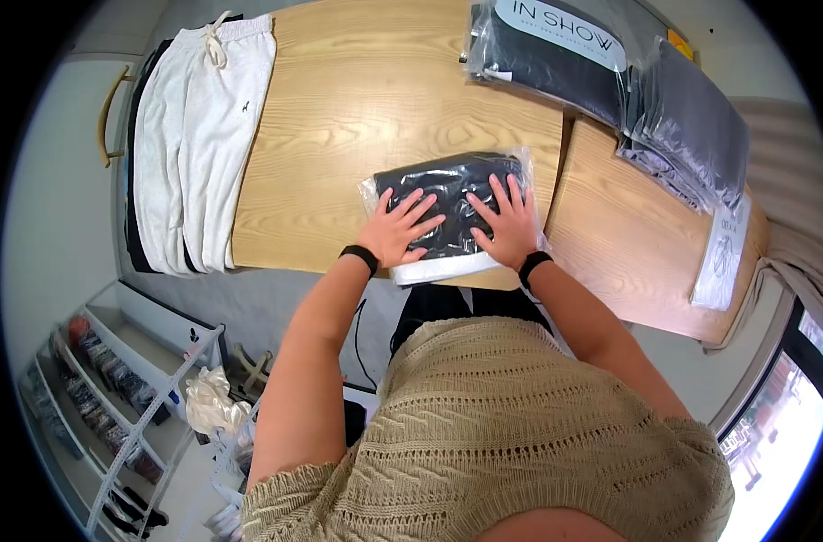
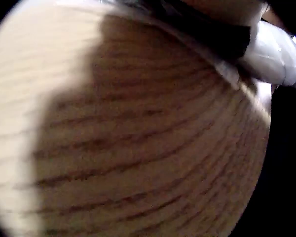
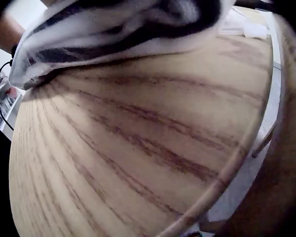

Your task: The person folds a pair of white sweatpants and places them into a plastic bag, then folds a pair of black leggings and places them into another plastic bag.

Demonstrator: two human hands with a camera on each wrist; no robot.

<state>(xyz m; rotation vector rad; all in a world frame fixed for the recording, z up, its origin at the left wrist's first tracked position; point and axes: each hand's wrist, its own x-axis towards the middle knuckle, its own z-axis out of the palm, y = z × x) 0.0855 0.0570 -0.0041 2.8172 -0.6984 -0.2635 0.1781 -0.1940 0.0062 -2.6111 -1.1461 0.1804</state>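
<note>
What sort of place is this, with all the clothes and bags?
Probably a clothes-packing workroom: pale trousers lie on a wooden table, alongside a dark bagged bundle and a clear packet marked IN SHOW.

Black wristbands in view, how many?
2. One wristband sits just behind the left hand; another wristband just behind the right hand. Both hands rest on the bagged dark garment. No sign of others hidden.
</note>
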